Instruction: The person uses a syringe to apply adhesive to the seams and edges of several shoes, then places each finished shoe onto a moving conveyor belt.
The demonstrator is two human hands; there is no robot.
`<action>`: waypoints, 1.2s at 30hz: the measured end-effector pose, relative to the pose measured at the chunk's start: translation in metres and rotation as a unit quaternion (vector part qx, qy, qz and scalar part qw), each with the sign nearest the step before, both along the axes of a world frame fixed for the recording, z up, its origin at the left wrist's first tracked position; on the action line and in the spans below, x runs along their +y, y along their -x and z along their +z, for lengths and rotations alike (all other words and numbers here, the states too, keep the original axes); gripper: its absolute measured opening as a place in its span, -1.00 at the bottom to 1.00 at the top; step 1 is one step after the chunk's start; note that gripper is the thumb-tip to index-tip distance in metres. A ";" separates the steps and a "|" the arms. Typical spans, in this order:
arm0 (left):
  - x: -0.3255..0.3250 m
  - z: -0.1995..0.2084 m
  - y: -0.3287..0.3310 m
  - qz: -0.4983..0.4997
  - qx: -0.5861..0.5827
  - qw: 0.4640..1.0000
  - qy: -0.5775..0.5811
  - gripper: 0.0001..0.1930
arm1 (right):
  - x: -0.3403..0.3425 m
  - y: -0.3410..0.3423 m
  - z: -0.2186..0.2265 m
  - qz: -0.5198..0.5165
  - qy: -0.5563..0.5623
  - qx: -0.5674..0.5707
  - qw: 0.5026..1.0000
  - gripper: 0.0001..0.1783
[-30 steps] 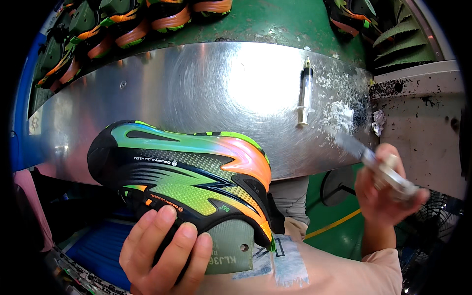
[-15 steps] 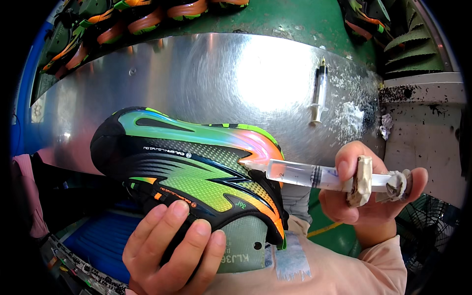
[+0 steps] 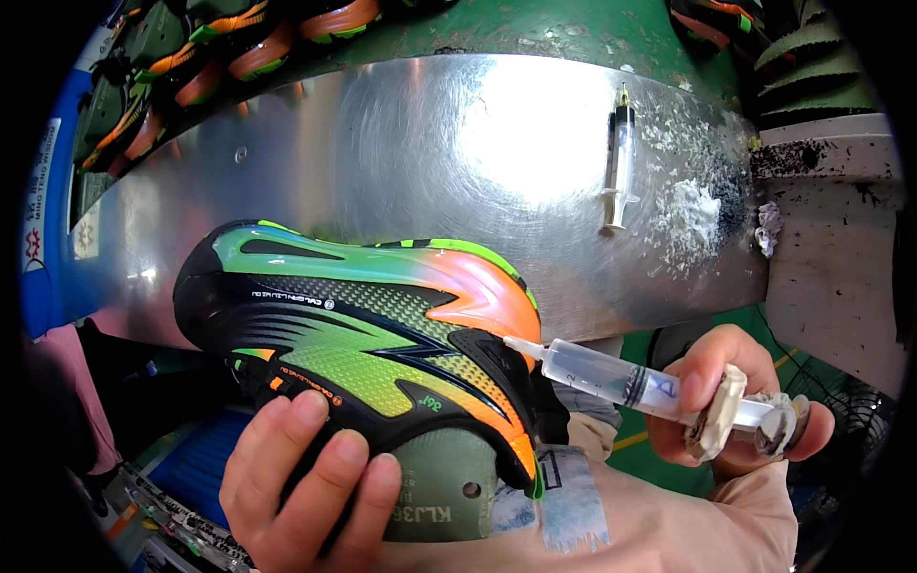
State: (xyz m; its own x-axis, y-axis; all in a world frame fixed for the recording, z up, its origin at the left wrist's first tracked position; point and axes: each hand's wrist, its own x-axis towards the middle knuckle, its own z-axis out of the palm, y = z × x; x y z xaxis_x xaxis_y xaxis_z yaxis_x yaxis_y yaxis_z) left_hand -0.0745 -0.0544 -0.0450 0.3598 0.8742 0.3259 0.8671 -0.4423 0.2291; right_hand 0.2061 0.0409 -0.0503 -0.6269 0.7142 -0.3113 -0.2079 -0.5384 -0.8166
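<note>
A sneaker (image 3: 382, 325) in black, green and orange lies on its side in my left hand (image 3: 315, 477), sole edge toward the metal table. My left fingers wrap over its upper near the opening, where a dark green shoe last (image 3: 435, 487) fills it. In my right hand (image 3: 726, 401) is a clear syringe (image 3: 602, 375), its flange and plunger end wrapped in pale tape. My thumb presses toward the plunger end. The syringe's tip touches or nearly touches the seam between the orange midsole and the black heel part; exact contact I cannot tell.
A second syringe (image 3: 621, 158) with a dark-filled barrel lies on the shiny metal table (image 3: 382, 153), beside a white residue patch (image 3: 690, 224). Several similar shoes (image 3: 258, 53) on lasts line the far left. A crumpled scrap (image 3: 767, 229) sits by the right edge.
The syringe tip has moved right and slightly down along the seam toward the heel, and the syringe tilts more. The shoe has shifted a little left and down with my left hand.
</note>
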 end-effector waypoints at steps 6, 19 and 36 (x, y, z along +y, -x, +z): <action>0.037 0.010 0.016 -0.040 -0.034 0.998 0.030 -0.72 | -0.013 -0.009 -0.022 -0.045 0.072 0.119 0.989 0.32; 0.114 0.042 -0.012 0.041 0.031 0.994 0.093 -0.31 | -0.002 -0.011 -0.037 -0.052 0.210 0.202 0.955 0.35; 0.113 0.031 -0.003 0.285 -0.263 0.916 0.101 -0.42 | 0.039 -0.063 -0.035 -0.191 -0.298 -0.229 0.907 0.04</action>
